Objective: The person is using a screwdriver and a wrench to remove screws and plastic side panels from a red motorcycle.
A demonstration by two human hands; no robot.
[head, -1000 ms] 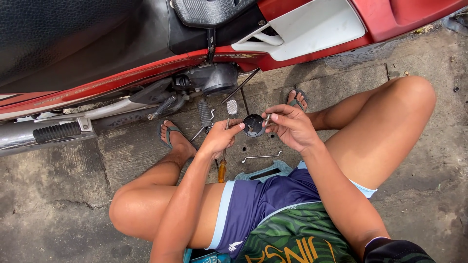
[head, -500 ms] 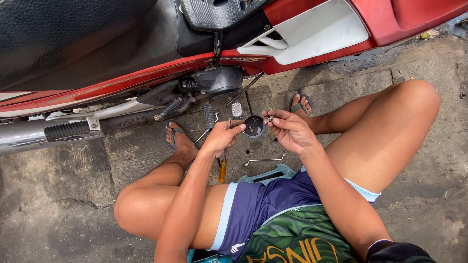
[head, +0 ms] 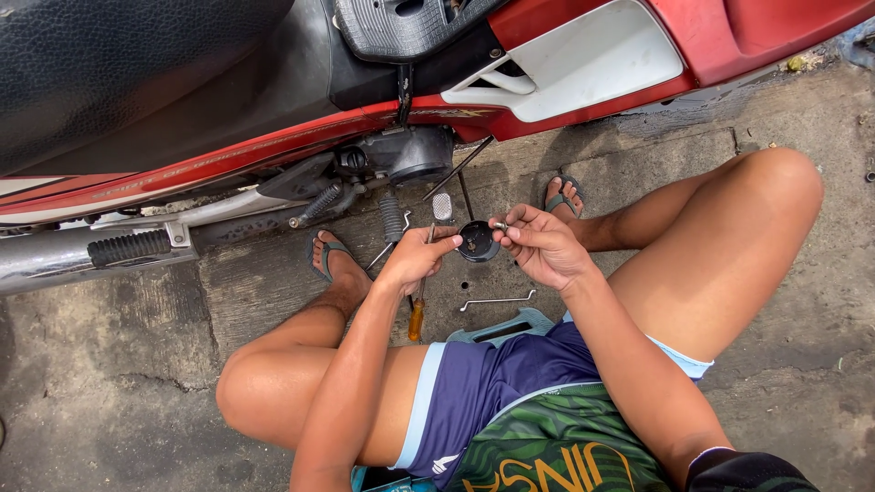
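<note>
A small round black cap-like part (head: 477, 241) sits between the two hands, held up off the ground in front of the seated person's knees, its hollow side turned up toward the camera, probably so the inside can be seen. The left hand (head: 415, 260) grips it by the near rim, fingers (head: 445, 242) clamped on its edge to keep it steady. The right hand (head: 540, 246) comes in from the other side with its fingers (head: 507, 228) pinched together on a small pale metal piece (head: 499, 224), perhaps a screw or bolt, held just at the part's far rim; what exactly it is stays too small to tell.

Just below the left fingers a screwdriver with an orange handle (head: 416, 319) lies on the concrete floor (head: 273, 282), close enough to pick up without shifting. Below the right fingers, also near, a thin bent metal rod (head: 497, 300) lies flat on the floor beside a pale blue plastic stool edge (head: 519, 323) under the person.

Beyond the fingers, well within arm's reach, stands a red motorcycle (head: 638, 55), its engine casing (head: 410, 155) and footpeg (head: 392, 217) facing the person, who sits low with both sandalled feet set toward it.
</note>
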